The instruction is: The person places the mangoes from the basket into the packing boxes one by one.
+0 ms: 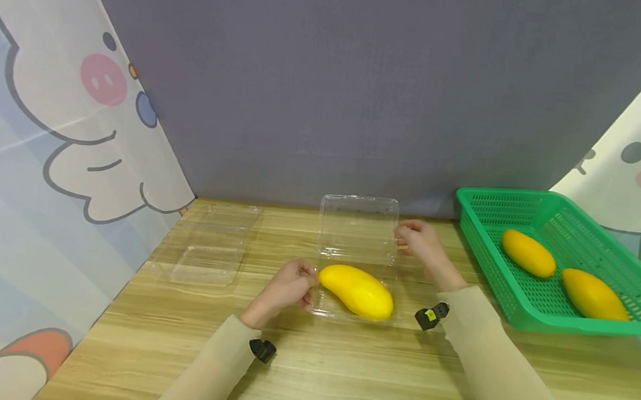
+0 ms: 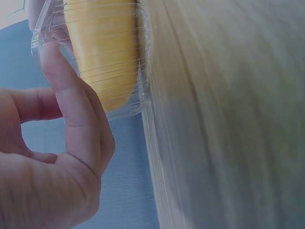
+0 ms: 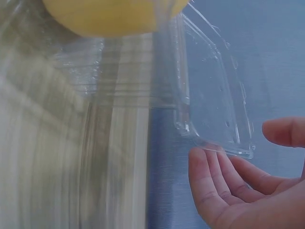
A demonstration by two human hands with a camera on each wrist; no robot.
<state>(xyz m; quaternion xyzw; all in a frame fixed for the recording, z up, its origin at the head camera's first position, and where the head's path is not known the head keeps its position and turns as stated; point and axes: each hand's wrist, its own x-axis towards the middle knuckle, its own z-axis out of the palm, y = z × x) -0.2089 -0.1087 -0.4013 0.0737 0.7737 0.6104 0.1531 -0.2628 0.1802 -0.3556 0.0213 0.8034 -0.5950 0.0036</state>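
Note:
A yellow mango (image 1: 356, 293) lies in the base of a clear plastic clamshell box (image 1: 358, 227), whose lid stands raised behind it. My left hand (image 1: 293, 284) is at the box's left side, fingers bent and pinching the rim near the mango's narrow end. In the left wrist view a fingertip of the left hand (image 2: 76, 119) meets the clear rim beside the mango (image 2: 105, 52). At the lid's right edge, my right hand (image 1: 419, 243) touches the plastic with extended fingers. The right wrist view shows the right hand's (image 3: 243, 186) fingertips under the lid (image 3: 214, 86), thumb apart.
A second clear clamshell box (image 1: 207, 245) lies opened on the wooden table (image 1: 343, 373) to the left. On the right, a green basket (image 1: 482, 265) contains two mangoes (image 1: 528, 253). A grey panel (image 1: 327, 90) rises behind the table.

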